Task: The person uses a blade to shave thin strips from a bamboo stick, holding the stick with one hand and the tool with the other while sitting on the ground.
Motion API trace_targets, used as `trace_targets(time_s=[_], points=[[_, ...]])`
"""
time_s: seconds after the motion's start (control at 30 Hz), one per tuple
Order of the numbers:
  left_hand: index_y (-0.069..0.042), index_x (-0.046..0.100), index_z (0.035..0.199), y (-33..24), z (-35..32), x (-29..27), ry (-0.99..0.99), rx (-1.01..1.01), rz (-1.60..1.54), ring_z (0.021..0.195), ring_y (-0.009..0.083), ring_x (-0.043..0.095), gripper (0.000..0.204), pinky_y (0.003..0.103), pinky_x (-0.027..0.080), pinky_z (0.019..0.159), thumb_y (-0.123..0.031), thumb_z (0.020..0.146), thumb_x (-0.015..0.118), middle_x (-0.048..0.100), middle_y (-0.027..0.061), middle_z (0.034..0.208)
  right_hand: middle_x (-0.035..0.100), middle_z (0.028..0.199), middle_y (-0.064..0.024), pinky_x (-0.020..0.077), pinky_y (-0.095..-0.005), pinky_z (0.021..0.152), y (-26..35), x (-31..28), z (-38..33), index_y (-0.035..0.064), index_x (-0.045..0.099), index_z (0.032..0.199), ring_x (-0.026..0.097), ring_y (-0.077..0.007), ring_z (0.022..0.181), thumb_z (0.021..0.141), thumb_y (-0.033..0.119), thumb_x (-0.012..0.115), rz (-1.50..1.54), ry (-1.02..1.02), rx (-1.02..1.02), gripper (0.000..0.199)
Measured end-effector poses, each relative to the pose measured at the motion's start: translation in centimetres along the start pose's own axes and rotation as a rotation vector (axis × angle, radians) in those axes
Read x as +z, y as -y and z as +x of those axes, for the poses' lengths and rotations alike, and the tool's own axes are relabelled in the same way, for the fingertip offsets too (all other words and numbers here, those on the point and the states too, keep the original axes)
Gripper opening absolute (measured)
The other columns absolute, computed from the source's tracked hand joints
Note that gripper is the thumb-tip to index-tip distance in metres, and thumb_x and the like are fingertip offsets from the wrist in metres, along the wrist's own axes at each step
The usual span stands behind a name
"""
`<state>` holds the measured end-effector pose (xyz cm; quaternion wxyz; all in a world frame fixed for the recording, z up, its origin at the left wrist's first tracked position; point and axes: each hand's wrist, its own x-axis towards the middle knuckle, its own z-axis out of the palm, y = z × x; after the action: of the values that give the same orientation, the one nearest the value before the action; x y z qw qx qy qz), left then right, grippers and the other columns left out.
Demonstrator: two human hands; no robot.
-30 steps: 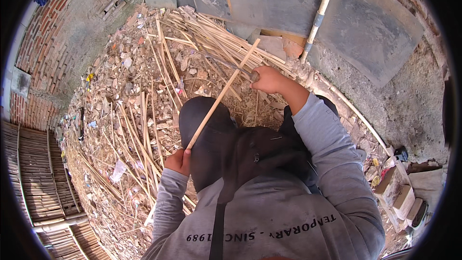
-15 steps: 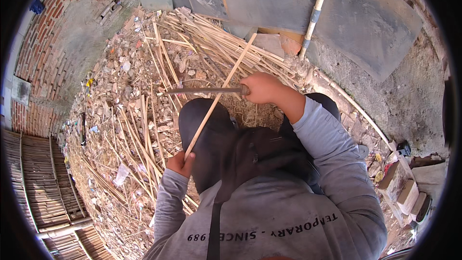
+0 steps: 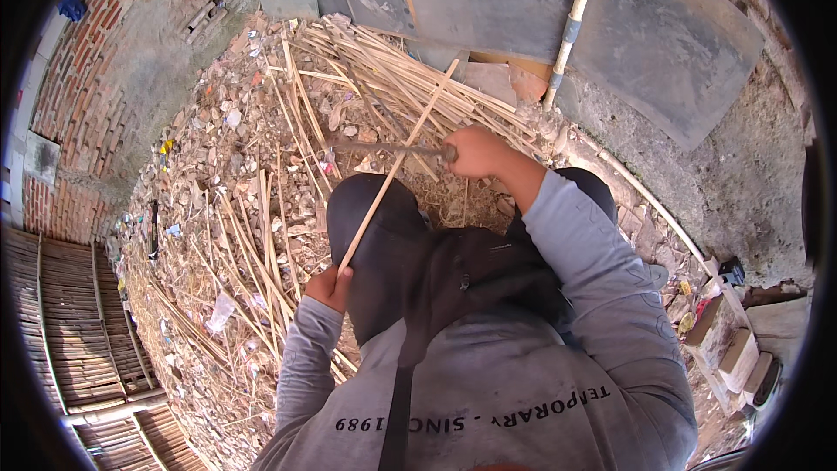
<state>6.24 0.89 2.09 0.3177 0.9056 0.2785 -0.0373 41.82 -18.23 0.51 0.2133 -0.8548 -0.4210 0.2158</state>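
My left hand (image 3: 330,288) is closed round the near end of a long, pale bamboo strip (image 3: 377,202), which slants away over my left knee. In my right hand (image 3: 476,153) is the handle of a machete (image 3: 375,148), its dark blade pointing left. The blade lies across the strip just beyond my knee; whether it touches or passes above the strip I cannot tell. The strip's far end rises toward a heap of similar bamboo strips (image 3: 410,74) on the ground. The blade is slightly blurred.
More strips (image 3: 261,244) lie scattered at my left on rubble-strewn ground (image 3: 200,183). Dark panels (image 3: 514,9) and a white pipe (image 3: 575,22) stand ahead. A brick wall (image 3: 87,87) rises at far left, above a bamboo slat panel (image 3: 74,323). Wooden blocks (image 3: 728,344) sit at right.
The machete has turned slightly, and its blade now sits a little farther from me along the strip. My left hand has shifted slightly away from me, still gripping the strip.
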Motion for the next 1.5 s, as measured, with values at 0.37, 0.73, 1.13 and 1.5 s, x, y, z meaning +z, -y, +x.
trace_targets(time_s=[0.37,0.73,1.13,1.5], points=[[-0.002,0.059,0.092,-0.8,-0.7,-0.6,-0.11,-0.002,0.145,0.071,0.0478,0.062,0.036,0.054,0.047,0.064,-0.037,0.098,0.049,0.063,0.0267,0.071,0.068,0.093,-0.02,0.0521,-0.0455,0.08,0.2,-3.0,-1.3,0.0082,0.068,0.107,0.066,-0.0369,0.092,0.074,0.031,0.074,-0.04,-0.212,-0.097,0.041],[-0.002,0.053,0.085,-1.3,0.1,0.5,-0.209,0.062,0.195,0.068,0.0506,0.057,0.047,0.056,0.041,0.057,-0.042,0.103,0.036,0.057,0.027,0.067,0.066,0.078,-0.0176,0.0502,-0.0497,0.07,2.3,-2.2,-2.1,0.0053,0.064,0.094,0.065,-0.0388,0.081,0.076,0.028,0.073,-0.153,-0.112,-0.255,0.031],[-0.002,0.055,0.085,0.3,1.2,0.1,-0.207,0.082,0.309,0.067,0.0492,0.059,0.05,0.055,0.042,0.058,-0.044,0.103,0.035,0.059,0.0264,0.067,0.068,0.091,-0.0181,0.0525,-0.0459,0.078,0.9,-0.4,0.3,0.0069,0.067,0.101,0.066,-0.0363,0.092,0.076,0.024,0.07,-0.098,-0.024,-0.116,0.03],[-0.006,0.053,0.081,-0.1,1.6,0.5,-0.263,0.152,0.274,0.06,0.047,0.058,0.04,0.055,0.043,0.055,-0.038,0.101,0.041,0.058,0.0238,0.062,0.068,0.09,-0.0198,0.0521,-0.0469,0.079,0.6,-0.8,-0.3,0.0085,0.069,0.091,0.065,-0.0384,0.09,0.068,0.015,0.065,-0.099,0.008,-0.09,0.024]])
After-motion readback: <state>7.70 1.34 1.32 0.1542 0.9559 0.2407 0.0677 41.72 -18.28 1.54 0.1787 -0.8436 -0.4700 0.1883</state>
